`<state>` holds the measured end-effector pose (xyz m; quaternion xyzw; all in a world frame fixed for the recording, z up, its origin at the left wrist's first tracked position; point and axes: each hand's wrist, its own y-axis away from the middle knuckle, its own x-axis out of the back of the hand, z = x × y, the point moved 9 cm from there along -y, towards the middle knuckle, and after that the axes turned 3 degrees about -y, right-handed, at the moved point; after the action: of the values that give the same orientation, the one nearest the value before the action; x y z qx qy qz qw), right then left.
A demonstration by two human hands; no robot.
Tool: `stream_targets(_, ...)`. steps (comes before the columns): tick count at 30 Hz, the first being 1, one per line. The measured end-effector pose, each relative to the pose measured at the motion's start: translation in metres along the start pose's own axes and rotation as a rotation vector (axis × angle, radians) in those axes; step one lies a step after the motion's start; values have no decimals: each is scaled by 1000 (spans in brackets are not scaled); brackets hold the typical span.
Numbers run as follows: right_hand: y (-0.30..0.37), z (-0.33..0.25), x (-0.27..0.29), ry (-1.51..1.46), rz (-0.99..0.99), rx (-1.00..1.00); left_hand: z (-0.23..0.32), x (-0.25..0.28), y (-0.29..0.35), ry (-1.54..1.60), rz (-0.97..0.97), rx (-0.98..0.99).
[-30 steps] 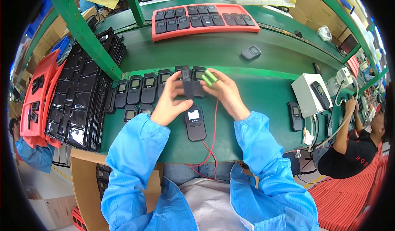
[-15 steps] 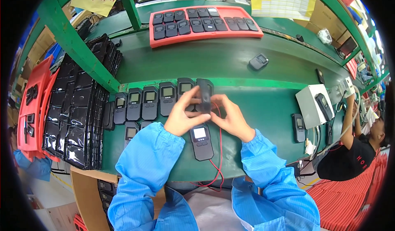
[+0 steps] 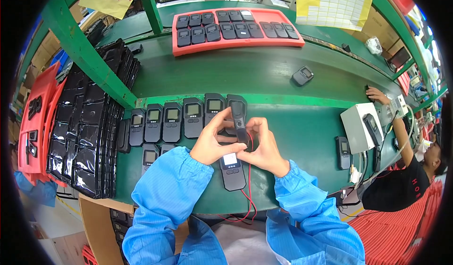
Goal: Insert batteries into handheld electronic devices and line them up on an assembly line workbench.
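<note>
A black handheld device [image 3: 239, 118] stands upright, turned edge-on, between my hands. My left hand [image 3: 211, 140] is closed on its left side, fingers behind and thumb at the lower end. My right hand [image 3: 265, 148] grips the lower right side, its thumb tip meeting the left one. Just below lies a similar device [image 3: 233, 178] with a lit white screen, partly covered by my thumbs. Red wire [image 3: 250, 175] runs down past it to the bench edge; its upper end is hidden by my right hand. Several like devices [image 3: 193, 116] stand in a row to the left.
Beyond the bench, one device [image 3: 302, 75] lies on the green belt [image 3: 226, 69]. A red tray [image 3: 198, 49] of devices sits farther back. Black plastic trays [image 3: 82, 133] are stacked left. At right are a white box [image 3: 361, 123] and another person's hand [image 3: 377, 95] over the belt.
The held device has tipped, showing more of its narrow edge, and my right fingers have curled closer around it. At right, the other person's hand has reached out to a device on the belt.
</note>
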<state>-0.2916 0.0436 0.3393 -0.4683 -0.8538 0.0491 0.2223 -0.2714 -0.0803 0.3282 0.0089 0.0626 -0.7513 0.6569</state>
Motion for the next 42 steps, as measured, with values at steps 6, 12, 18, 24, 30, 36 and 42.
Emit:
stream_targets(6,5,-1,-6,-121,-25,40,4,-5,4,-3,-7,11)
stream_targets(12,5,-9,-9,-92,-31,79,0,0,1,-240,-56,-102)
stream_targets(18,6,7,-21,-509,15,-65,-5,2,-7,94,-71,-31)
stream_targets(24,-2,35,6,-540,142,-119,-21,12,-9,-234,46,21)
stream_targets(30,-10,55,25,-508,284,-175,-11,-6,2,-602,-37,-115)
stream_targets(36,-9,45,27,-461,308,-139,-5,-15,7,-938,-67,-169)
stream_targets(42,-10,49,25,-452,277,-161,1,-22,11,-1035,-51,-291)
